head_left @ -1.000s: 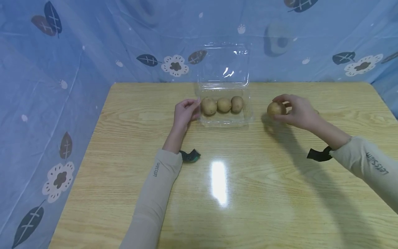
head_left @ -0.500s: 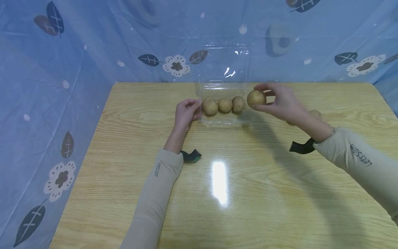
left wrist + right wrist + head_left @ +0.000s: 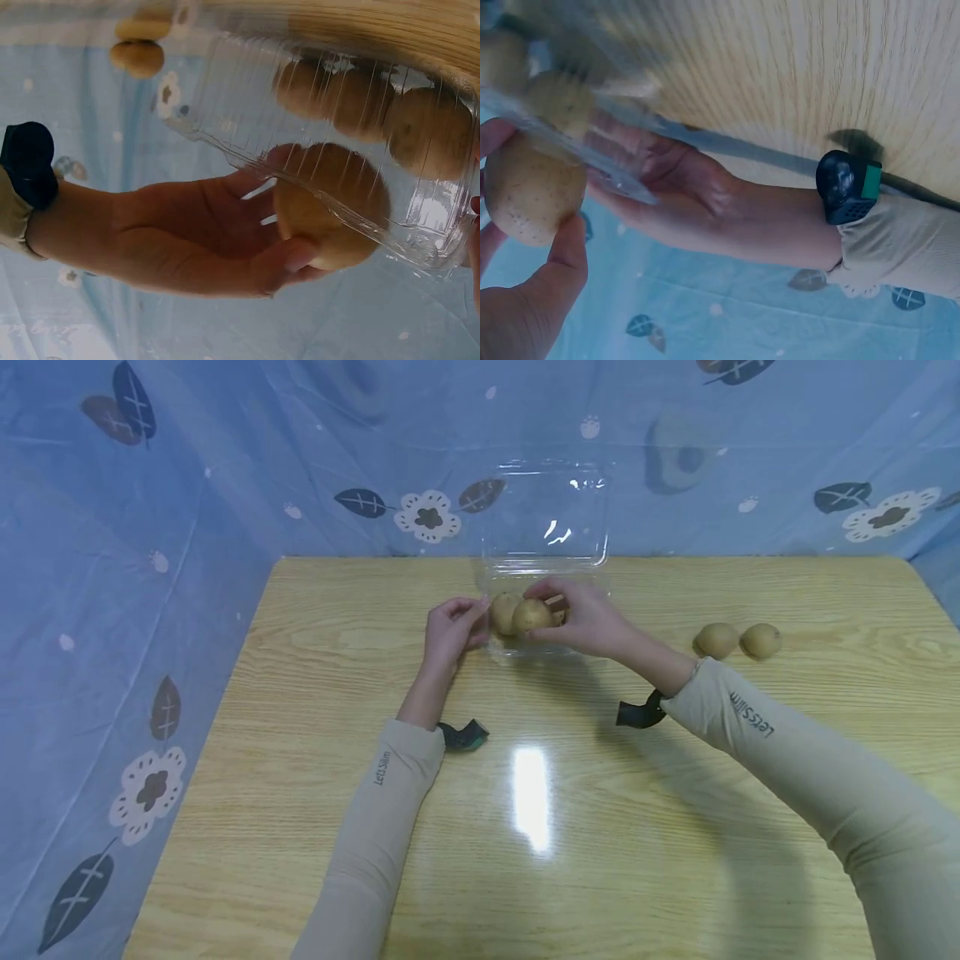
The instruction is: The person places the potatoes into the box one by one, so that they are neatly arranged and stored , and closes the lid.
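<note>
Here your right hand curls its fingers and thumb around a potato, holding it over the clear plastic box, whose lid stands open. Your left hand grips the box's near-left edge. More potatoes lie in the box under the hand. Two loose potatoes sit on the bench well beyond your right wrist.

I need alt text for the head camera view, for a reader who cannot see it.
A person's right hand holds a potato over a clear plastic box on a wooden table, while the left hand steadies the box's left edge. Two potatoes lie on the table to the right.
</note>
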`<state>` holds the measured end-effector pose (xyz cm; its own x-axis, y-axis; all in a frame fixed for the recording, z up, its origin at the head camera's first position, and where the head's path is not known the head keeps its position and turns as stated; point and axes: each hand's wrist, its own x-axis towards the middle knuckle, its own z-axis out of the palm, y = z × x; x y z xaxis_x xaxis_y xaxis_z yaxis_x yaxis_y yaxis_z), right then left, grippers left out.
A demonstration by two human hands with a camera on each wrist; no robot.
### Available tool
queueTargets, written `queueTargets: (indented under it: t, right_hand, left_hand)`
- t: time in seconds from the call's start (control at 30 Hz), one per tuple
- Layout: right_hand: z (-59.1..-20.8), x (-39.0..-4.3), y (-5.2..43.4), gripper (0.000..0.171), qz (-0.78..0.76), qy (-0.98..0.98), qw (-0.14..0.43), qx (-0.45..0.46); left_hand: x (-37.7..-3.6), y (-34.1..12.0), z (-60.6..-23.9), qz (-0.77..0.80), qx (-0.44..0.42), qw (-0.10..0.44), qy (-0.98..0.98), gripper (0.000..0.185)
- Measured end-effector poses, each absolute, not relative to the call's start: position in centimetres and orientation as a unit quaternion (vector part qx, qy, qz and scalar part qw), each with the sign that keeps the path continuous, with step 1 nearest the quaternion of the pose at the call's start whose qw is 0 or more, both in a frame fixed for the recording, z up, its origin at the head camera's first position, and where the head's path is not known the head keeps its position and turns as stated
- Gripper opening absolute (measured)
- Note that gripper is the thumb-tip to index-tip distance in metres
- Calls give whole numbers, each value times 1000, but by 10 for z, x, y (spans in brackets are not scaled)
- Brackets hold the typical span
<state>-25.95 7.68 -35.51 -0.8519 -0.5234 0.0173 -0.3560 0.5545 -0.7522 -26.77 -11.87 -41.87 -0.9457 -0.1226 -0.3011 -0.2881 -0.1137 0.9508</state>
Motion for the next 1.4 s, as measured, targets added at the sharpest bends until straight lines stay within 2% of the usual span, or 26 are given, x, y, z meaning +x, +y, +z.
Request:
queueTargets:
  t: [0.23,1.1,1.4]
  right_hand:
    - [-362,-258,70,53,-390,879,124,-246]
    - [-372,-254,57,53,-425,874,110,-210]
    - [-377,-254,56,43,-432,869,102,-217]
  left_hand:
    - [-269,-118,-421,725,-151,61,669,28]
    - [-269,-120,-418,726,-145,51,670,27]
    - [-269,-120,-420,728,-147,53,668,25]
